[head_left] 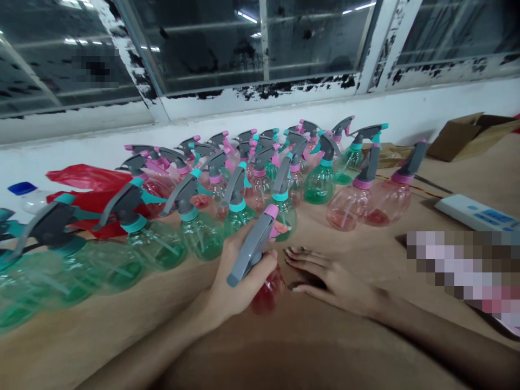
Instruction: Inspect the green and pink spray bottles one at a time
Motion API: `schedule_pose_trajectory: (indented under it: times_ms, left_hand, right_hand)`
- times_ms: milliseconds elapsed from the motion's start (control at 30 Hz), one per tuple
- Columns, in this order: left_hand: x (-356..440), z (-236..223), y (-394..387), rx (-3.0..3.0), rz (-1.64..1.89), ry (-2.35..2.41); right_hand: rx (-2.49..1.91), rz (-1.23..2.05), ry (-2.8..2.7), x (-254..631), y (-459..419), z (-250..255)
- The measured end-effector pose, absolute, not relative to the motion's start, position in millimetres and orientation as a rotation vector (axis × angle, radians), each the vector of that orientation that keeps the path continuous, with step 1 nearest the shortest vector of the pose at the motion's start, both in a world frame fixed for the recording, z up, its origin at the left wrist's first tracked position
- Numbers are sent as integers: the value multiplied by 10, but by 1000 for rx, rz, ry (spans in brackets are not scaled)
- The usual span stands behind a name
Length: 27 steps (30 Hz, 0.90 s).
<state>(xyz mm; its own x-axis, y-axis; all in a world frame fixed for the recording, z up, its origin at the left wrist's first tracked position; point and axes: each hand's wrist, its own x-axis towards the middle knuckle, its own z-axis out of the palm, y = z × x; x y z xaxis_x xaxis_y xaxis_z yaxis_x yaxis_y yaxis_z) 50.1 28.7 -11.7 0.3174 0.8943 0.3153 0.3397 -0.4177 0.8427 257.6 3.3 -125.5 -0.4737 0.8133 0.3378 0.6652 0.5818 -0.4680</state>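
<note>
My left hand [229,287] is wrapped round the neck of a spray bottle [266,298] with a red body. Its grey sprayer head has a pink nozzle and a pink trigger, and it tilts up and to the right. Fingers hide the collar and part of the body. To the right of that bottle, my right hand [331,276] rests palm down on the table [309,341], fingers stretched out and holding nothing. Just beyond both hands stands a green spray bottle [280,216] with a teal collar.
Green spray bottles [201,235] line the left, with several pink and green ones behind. Two pink bottles [347,208] stand at right. Red plastic [87,181], a blue-capped bottle [30,200], a white device [479,214] and an open cardboard box [459,138] lie around. A windowed wall bounds the back.
</note>
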Motion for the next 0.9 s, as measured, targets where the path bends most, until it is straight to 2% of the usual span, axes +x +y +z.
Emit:
schedule_pose_trajectory:
  times_ms: [900]
  left_hand:
    - [473, -144, 298, 2057, 1038, 971]
  right_hand:
    - [-1172, 375, -2306, 2585, 46, -1281]
